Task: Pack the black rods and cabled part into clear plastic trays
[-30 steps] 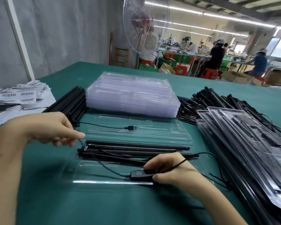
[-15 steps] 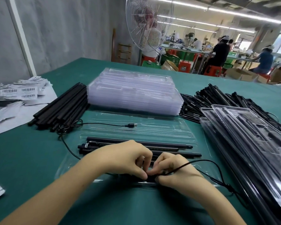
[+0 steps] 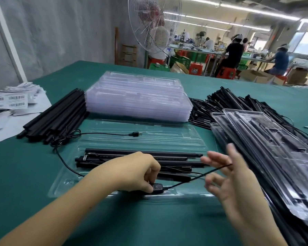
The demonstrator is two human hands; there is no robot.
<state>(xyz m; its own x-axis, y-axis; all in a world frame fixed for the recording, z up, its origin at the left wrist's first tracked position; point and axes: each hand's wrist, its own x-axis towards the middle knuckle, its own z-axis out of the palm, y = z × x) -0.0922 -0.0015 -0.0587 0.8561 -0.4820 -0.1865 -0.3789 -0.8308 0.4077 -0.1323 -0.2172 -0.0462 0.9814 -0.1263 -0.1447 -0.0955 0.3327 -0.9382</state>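
Low in the frame, the left hand (image 3: 139,173) curls over the near edge of an open clear plastic clamshell tray (image 3: 188,139) and pinches a small black oblong switch box (image 3: 156,188) between thumb and fingertips, right on the tray's near rim. A thin black cable (image 3: 194,178) rises from the box to the right hand (image 3: 236,185). That hand is blurred, its fingers spread apart and uncurled, and the cable ends against them.

Just above the left hand, several long black rods (image 3: 142,153) lie side by side along the tray's near half. On the far half lies the cable's black USB plug (image 3: 135,134). Its lead runs left off the tray into a loose coil (image 3: 66,139) on the green table cover (image 3: 34,174).

At the right edge lies a slanted pile of filled clear trays (image 3: 267,139). Left of centre is a bundle of loose black rods (image 3: 57,118), just beside a tall stack of empty clear trays (image 3: 137,96). A heap of black cabled parts (image 3: 226,102) lies right of that stack. White barcode labels (image 3: 9,102) sit at the left edge. At the top of the frame stand a white wire-guard fan (image 3: 153,23) and seated workers (image 3: 233,55).
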